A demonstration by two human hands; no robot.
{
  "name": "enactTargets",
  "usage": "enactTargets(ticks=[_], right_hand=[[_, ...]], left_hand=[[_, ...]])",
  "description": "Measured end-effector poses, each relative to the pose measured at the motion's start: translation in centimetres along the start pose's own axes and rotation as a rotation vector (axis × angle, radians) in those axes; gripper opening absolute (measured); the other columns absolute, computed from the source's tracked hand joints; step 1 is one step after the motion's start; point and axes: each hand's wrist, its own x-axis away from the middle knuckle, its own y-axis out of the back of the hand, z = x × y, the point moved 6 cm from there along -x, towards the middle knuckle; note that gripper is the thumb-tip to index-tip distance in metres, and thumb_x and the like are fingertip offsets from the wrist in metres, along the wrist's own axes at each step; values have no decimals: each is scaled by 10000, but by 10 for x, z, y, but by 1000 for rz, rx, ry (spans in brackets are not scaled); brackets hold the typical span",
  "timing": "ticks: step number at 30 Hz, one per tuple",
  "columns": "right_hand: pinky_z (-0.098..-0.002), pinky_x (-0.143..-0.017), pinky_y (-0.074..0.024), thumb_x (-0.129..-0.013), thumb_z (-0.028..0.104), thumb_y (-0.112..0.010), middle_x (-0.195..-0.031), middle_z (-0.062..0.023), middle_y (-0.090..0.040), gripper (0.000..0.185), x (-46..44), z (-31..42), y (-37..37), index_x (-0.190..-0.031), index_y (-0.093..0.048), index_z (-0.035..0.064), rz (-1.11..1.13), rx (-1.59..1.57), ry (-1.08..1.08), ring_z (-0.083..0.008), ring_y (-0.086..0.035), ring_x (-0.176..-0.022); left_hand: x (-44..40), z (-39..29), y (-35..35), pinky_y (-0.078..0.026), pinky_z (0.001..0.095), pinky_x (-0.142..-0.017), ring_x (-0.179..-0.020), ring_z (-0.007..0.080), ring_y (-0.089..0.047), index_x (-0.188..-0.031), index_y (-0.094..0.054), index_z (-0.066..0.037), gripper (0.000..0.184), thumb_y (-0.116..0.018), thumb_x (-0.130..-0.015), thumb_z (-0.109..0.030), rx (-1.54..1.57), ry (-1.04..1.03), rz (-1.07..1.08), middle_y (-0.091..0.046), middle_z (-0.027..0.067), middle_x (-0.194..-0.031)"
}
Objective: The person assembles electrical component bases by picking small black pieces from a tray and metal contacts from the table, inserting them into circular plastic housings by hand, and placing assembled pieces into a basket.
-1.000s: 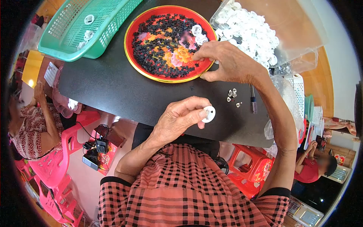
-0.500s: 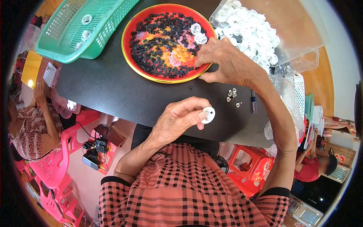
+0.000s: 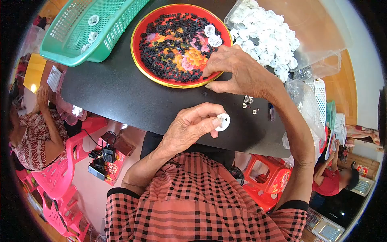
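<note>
My left hand [image 3: 192,126] pinches a round white plastic part [image 3: 223,122] with a small dark hole, low over the dark table's near side. My right hand [image 3: 241,73] reaches over the near right rim of a round red tray [image 3: 183,85], fingers bent and thumb apart; nothing shows between them. Many small black pieces [image 3: 163,60] are spread over the tray's flowered bottom. Two white round parts [image 3: 215,40] lie inside its right edge. A heap of white parts [image 3: 264,36] fills a clear container beyond my right hand.
A green basket [image 3: 72,60] with a few white parts stands at the upper left. Small metallic pieces [image 3: 248,101] and a screwdriver [image 3: 272,113] lie right of centre. Clear bags [image 3: 306,109] sit at the right edge. One person [image 3: 40,137] is at left, another [image 3: 332,179] at right.
My right hand has moved slightly left and down along the tray's near rim, its thumb now lower. My left hand stays in place with the white part. The person at right has raised their arms.
</note>
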Motion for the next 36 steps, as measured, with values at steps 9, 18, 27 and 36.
enactTargets(ticks=[9,18,27,36], right_hand=[[-363,-725,-419,-751,154,-667,-773,-47,-618,112,0,1,-3,-804,-639,59,-111,-81,57,-234,-563,-763],[-349,-690,-429,-705,96,-670,-742,-41,-637,76,1,7,-10,-739,-635,37,-127,-169,110,-223,-570,-716],[-348,-699,-433,-714,104,-683,-743,-45,-636,96,0,5,-15,-761,-643,31,-49,-250,86,-220,-570,-717],[-345,-722,-447,-707,106,-693,-751,-54,-635,111,0,7,-14,-758,-635,26,-91,-347,67,-225,-583,-722]], left_hand=[[0,1,0,-469,253,-696,-739,105,-549,-1046,-567,32,238,-554,-911,-163,4,6,-1,-583,58,-856],[0,2,1,-476,258,-695,-738,109,-552,-1055,-567,29,247,-554,-916,-175,9,-19,1,-584,63,-866],[-1,1,2,-476,260,-694,-734,110,-553,-1055,-566,30,234,-543,-921,-161,12,-8,-7,-584,63,-862],[-2,1,2,-474,255,-695,-732,111,-552,-1053,-565,25,227,-538,-922,-159,13,-9,-1,-580,57,-857]])
